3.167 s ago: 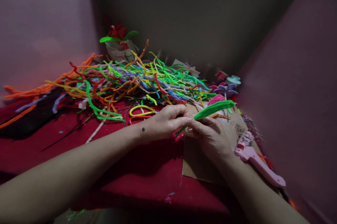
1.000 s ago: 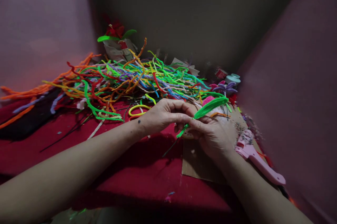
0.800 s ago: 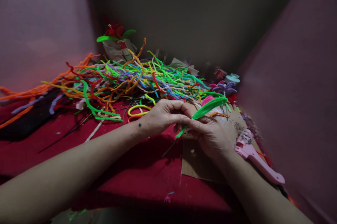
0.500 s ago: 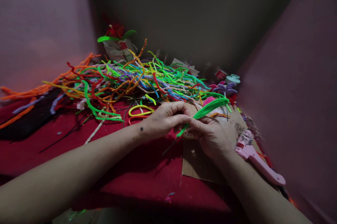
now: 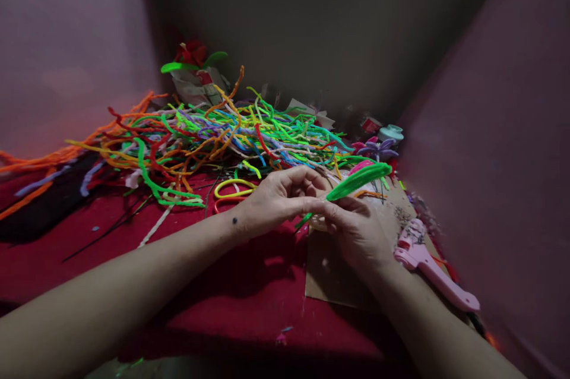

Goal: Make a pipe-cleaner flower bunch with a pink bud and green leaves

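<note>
Head view: my right hand [image 5: 363,239] pinches the fuzzy green leaf [image 5: 360,182] by its narrow base, above the flat cardboard [image 5: 332,275] towards the table's [image 5: 214,308] right edge. My left hand [image 5: 285,192] meets it there, thumb outstretched, fingers curled; whether they grip, I can't tell. I'd expect it light, soft and bendy, best held low so the pile isn't crushed. Wavy, fuzzy strands [image 5: 214,129] heap towards the far edge.

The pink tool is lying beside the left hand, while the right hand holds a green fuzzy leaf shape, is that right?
Not quite: the head view shows the pink tool lying beside the right hand. That hand does hold a green fuzzy leaf shape.
</note>
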